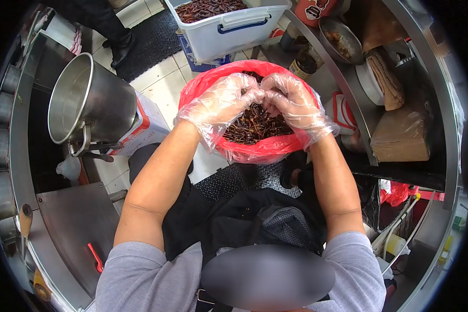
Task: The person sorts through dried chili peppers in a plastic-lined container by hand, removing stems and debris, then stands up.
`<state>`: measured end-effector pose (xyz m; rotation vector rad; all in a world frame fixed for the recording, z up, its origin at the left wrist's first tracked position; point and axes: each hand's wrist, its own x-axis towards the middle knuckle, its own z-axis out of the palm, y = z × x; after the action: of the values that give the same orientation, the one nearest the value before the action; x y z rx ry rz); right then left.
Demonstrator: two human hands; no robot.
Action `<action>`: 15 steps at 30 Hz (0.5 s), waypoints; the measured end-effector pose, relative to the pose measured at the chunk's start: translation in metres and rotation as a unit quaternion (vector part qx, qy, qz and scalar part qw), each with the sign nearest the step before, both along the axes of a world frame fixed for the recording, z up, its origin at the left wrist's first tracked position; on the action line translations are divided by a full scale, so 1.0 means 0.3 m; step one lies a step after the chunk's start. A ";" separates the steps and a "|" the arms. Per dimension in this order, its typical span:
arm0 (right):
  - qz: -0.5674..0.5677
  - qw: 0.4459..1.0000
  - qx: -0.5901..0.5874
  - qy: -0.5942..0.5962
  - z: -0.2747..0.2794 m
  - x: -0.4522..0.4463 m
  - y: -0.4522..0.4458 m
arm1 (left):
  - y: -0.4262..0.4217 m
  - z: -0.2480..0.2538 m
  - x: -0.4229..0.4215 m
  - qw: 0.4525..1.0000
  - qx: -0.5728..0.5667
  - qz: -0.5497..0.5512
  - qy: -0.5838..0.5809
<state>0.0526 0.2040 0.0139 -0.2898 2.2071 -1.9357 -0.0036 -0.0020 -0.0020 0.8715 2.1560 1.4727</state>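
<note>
Both hands wear clear, crinkled plastic gloves and meet above an open red plastic bag (260, 66). The bag holds a heap of dark dried chillies with stems (257, 125). My left hand (224, 101) is closed, fingertips pinched together near the middle of the bag. Facing it, my right hand (290, 98) is closed too, its fingertips against those of the left. Whatever lies between the fingertips is too small and hidden to make out.
A clear tub (229, 42) of reddish dried chillies stands beyond the bag. To the left, a large steel pot (106, 99) sits on a box (145, 122). Shelves on the right hold a pan (340, 39) and a cardboard box (400, 138). Another person's leg (104, 23) shows at upper left.
</note>
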 end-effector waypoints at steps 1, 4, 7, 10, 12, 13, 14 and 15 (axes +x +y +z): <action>-0.005 1.000 -0.005 -0.013 -0.001 0.000 0.000 | 0.000 0.008 0.006 1.000 0.000 0.001 0.000; -0.016 0.997 -0.035 -0.061 -0.006 0.005 -0.007 | -0.008 0.048 0.024 0.998 -0.014 0.013 0.061; 0.002 0.985 -0.130 -0.109 -0.047 0.001 0.002 | -0.025 0.068 0.022 0.993 -0.035 0.003 0.110; 0.035 0.971 -0.202 -0.125 -0.041 -0.001 -0.003 | -0.042 0.063 -0.002 0.998 0.008 -0.029 0.057; 0.040 0.970 -0.205 -0.127 -0.031 -0.007 -0.010 | -0.052 0.047 -0.020 0.995 0.089 0.001 0.034; 0.024 0.992 -0.080 -0.092 -0.030 -0.021 -0.009 | -0.060 0.057 -0.025 0.993 0.110 0.042 -0.032; 0.006 0.997 0.047 -0.055 -0.029 -0.037 -0.007 | -0.070 0.047 -0.046 0.987 0.129 0.074 -0.062; -0.002 0.978 0.203 0.045 -0.038 -0.055 -0.016 | -0.077 0.062 -0.051 0.977 0.174 0.096 -0.077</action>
<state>0.0361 0.1993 0.0026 -0.3128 2.5908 -1.4486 -0.0189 -0.0250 0.0167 0.6438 1.9438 1.9867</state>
